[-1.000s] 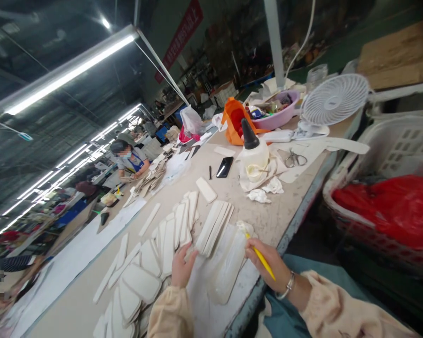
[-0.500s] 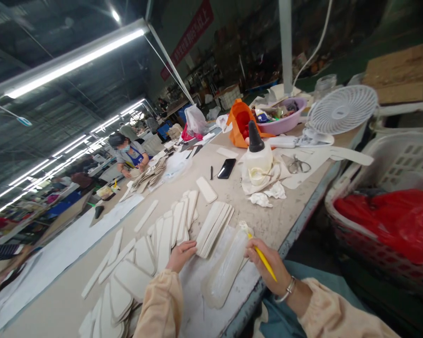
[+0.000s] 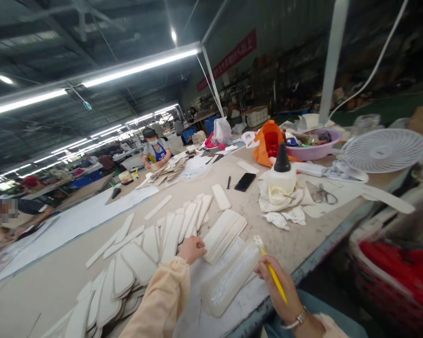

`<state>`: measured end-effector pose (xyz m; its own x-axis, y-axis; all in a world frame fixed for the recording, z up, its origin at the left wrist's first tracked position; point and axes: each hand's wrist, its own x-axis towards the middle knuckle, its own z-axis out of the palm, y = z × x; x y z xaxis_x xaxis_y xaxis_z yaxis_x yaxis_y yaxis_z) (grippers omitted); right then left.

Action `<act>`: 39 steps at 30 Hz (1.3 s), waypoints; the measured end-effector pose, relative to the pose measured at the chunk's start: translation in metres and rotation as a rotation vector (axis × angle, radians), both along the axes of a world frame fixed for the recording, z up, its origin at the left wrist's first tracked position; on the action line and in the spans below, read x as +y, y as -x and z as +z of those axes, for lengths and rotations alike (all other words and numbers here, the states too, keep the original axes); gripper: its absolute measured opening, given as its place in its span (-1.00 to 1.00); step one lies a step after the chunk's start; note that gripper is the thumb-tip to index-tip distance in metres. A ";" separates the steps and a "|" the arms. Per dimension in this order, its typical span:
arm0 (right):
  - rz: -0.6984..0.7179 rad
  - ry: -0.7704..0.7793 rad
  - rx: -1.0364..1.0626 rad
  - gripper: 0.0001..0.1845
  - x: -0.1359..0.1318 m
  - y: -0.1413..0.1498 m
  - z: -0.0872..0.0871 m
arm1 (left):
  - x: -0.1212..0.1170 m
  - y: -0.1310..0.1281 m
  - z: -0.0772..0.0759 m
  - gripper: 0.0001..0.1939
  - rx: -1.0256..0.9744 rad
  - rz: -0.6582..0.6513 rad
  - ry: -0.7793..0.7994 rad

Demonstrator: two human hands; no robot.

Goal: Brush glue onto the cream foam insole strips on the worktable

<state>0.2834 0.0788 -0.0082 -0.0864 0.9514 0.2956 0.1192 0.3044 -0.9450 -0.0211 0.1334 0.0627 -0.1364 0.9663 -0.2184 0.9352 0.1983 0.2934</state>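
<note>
My right hand (image 3: 280, 284) is closed round a brush with a yellow handle (image 3: 275, 277), its pale bristles pointing away from me. Below the bristles lies a long, rounded off-white piece (image 3: 229, 281) with a wet, shiny coating, on a white sheet (image 3: 193, 300). My left hand (image 3: 192, 249) has its fingers curled together at the near left end of a fanned stack of off-white strips (image 3: 225, 234); whether they pinch a strip cannot be made out. More rounded pieces (image 3: 137, 263) lie spread in overlapping rows to the left.
A white bottle with a black cone top (image 3: 282, 180), crumpled tissue (image 3: 277, 220), a phone (image 3: 245, 182), scissors (image 3: 324, 194) and a fan (image 3: 384, 150) are on the table. A basket with red plastic (image 3: 391, 267) stands at right. A co-worker (image 3: 157, 150) sits farther along.
The view has swung left, so things sit farther right. The brush has come off the far end of the coated piece. My left fingers have curled in beside the stack.
</note>
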 end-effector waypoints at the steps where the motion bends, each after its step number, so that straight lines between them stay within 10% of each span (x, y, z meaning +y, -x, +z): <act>1: -0.001 -0.005 -0.003 -0.79 0.000 0.000 0.002 | -0.002 -0.003 0.001 -0.76 0.008 0.009 -0.016; 12: -0.059 0.017 -0.037 -0.75 0.000 -0.003 0.008 | -0.022 -0.019 0.014 -0.75 -0.350 0.208 -0.333; 19: -0.004 0.062 0.204 -0.75 0.001 0.001 0.018 | -0.094 -0.045 0.031 -0.62 -0.871 0.295 -0.471; 25: 0.233 0.266 0.444 -0.61 0.010 0.007 0.016 | -0.137 -0.088 0.002 -0.66 -1.131 0.334 -0.366; 29: 0.139 0.234 0.441 -0.53 0.011 0.010 0.022 | -0.140 -0.104 -0.021 -0.64 -1.202 0.349 -0.271; 39: -0.082 0.120 0.095 -0.49 0.015 0.039 0.014 | -0.140 -0.049 -0.040 -0.73 -0.847 0.378 -0.373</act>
